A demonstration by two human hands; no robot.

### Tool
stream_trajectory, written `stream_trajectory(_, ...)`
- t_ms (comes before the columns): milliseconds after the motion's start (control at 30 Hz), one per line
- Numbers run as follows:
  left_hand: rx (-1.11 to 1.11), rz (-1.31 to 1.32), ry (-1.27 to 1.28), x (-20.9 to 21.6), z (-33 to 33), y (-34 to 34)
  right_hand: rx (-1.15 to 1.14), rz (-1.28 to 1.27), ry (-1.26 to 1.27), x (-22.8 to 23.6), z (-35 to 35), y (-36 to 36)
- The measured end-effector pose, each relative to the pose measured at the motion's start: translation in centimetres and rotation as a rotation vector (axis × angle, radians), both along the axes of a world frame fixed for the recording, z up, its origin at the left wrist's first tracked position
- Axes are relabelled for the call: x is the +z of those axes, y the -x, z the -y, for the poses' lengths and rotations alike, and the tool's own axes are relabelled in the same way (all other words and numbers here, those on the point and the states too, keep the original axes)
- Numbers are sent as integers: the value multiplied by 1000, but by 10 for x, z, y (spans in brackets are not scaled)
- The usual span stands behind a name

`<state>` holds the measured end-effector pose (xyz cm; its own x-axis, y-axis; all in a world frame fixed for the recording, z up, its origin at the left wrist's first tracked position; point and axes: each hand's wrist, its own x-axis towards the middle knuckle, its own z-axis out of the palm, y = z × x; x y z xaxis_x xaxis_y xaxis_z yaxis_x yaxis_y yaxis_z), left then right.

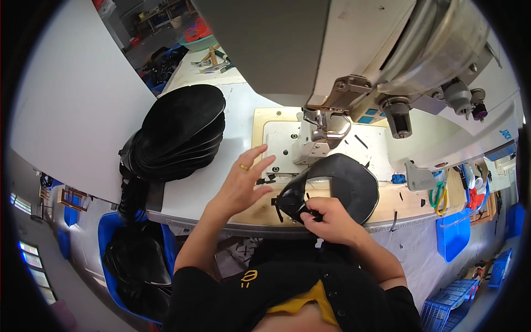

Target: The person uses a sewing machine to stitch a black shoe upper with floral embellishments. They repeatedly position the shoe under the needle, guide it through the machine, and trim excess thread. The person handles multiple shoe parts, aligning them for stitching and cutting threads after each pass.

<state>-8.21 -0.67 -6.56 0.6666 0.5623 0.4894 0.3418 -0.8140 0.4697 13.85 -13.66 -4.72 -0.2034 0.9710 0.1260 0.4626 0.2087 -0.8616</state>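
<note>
A black, curved leather-like piece (357,185), which looks like a shoe upper, lies at the front of the sewing machine's bed, partly under the presser area. Its narrow left end carries a thin black strap (278,210). At that end my right hand (332,218) is closed, thumb and fingers pressed together on something small and dark with a shiny bit; the fingers hide most of it. My left hand (243,185) is raised left of the piece, fingers spread, holding nothing. Behind the piece stands the machine's metal sewing head (326,130).
A stack of similar black pieces (182,133) sits at the left, straps hanging over the table edge. Below it, a blue bin (105,243) holds more black pieces. Green-handled scissors (437,193) lie at the right, near a blue thread spool (398,179). Hand tools (213,61) lie at the back.
</note>
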Motion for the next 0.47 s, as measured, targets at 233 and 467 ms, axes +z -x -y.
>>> stream_trajectory(233,-567,486,-108,64,38,-47,226,-458,77,97,14,-51)
stream_trajectory(467,-283,330,87,112,47,-48,-363,143,-782,116,15,-41)
